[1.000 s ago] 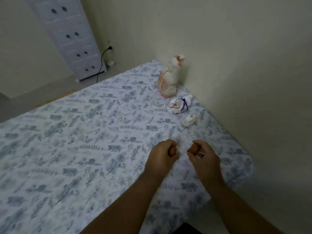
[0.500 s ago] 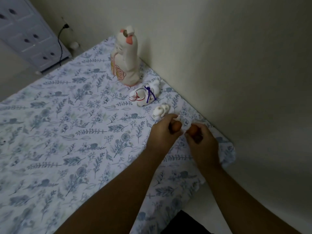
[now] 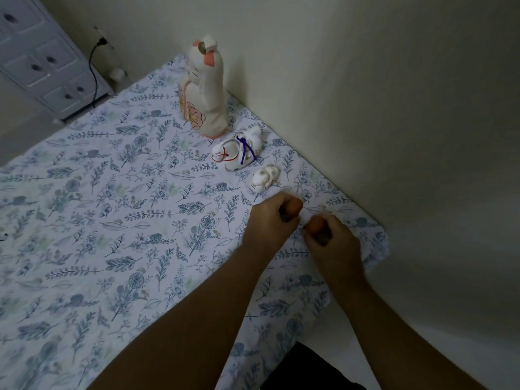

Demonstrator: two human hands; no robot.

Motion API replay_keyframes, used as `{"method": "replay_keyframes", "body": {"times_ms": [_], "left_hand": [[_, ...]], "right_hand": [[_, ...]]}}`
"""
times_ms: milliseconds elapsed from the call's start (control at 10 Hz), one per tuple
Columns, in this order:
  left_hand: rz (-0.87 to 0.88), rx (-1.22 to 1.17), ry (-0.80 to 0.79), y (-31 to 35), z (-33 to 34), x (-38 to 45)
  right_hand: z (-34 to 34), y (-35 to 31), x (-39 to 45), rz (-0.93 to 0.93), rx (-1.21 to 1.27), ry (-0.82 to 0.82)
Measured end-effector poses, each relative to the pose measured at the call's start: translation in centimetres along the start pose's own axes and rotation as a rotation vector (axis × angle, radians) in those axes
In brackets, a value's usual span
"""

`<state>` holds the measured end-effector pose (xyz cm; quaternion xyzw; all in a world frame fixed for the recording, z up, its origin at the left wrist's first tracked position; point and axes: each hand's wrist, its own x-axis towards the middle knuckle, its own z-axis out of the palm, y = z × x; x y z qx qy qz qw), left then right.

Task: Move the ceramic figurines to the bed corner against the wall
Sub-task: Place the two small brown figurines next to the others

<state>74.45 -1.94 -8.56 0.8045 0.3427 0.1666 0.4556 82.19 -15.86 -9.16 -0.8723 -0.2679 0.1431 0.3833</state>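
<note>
The left hand (image 3: 271,220) is clenched around a small orange-brown figurine (image 3: 294,207); the right hand (image 3: 330,243), just beside it, grips a second orange-brown figurine (image 3: 314,224). Both hover low over the floral bed (image 3: 112,209) near its corner. Just beyond the left hand lies a tiny white figurine (image 3: 265,178), then a ribboned white figurine (image 3: 239,153), then a tall cat figurine (image 3: 204,91), lined along the wall (image 3: 365,80).

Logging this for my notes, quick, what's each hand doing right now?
Left hand: closed on a small orange-brown figurine.
Right hand: closed on another small orange-brown figurine.
</note>
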Motion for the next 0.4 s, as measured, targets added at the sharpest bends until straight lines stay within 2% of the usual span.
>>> {"method": "replay_keyframes", "body": {"times_ms": [200,400], "left_hand": [[-0.02,-0.019,-0.048,0.5,-0.2,0.0],[-0.012,-0.039,-0.063,1.0,-1.4,-1.4]], "right_hand": [[0.0,0.4,0.4,-0.079,-0.013,-0.005],[-0.9,-0.9,-0.3,-0.053,0.053,-0.026]]}}
